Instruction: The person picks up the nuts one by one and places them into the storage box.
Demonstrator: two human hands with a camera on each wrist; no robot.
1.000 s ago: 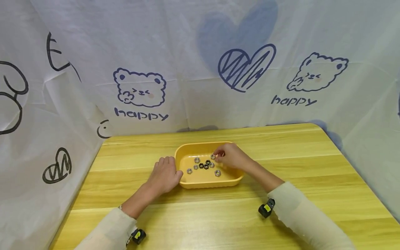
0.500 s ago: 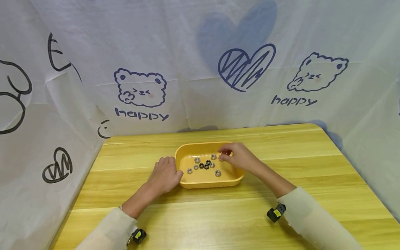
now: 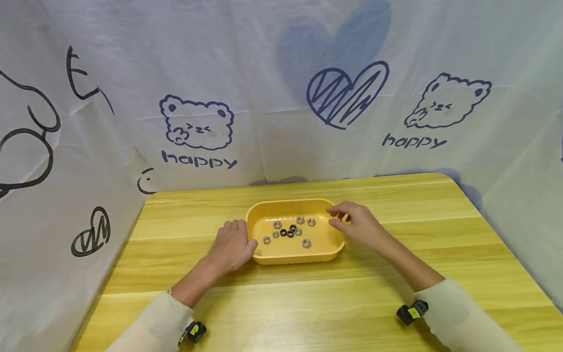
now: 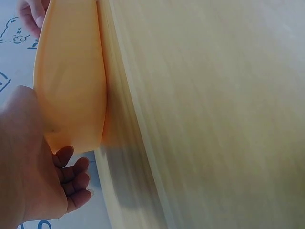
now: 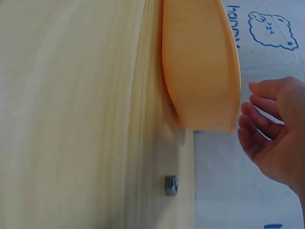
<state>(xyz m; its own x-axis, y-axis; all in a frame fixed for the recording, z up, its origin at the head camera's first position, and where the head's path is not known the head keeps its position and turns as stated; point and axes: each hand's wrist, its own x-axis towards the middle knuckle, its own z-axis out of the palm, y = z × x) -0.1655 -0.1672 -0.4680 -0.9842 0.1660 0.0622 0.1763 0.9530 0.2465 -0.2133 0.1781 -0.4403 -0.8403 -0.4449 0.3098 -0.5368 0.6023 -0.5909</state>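
Observation:
A yellow plastic tray sits on the wooden table, with silver hex nuts and a few black hex nuts spread over its floor. My left hand grips the tray's left end, thumb over the rim and fingers outside; the left wrist view shows those fingers bent at the tray's end. At the right rim, my right hand hovers with loosely bent fingers and a gap between thumb and index. Nothing shows between its fingers. In the right wrist view, one hex nut lies outside the tray on the table.
Wood-grain tabletop surrounds the tray. Behind it hangs a white cloth printed with bears and hearts, and more cloth closes in both sides. Each sleeve carries a small black camera at the wrist.
My right hand has moved right, from over the nuts inside the tray to its right rim, uncovering a silver nut there. My left hand has kept its grip on the left end.

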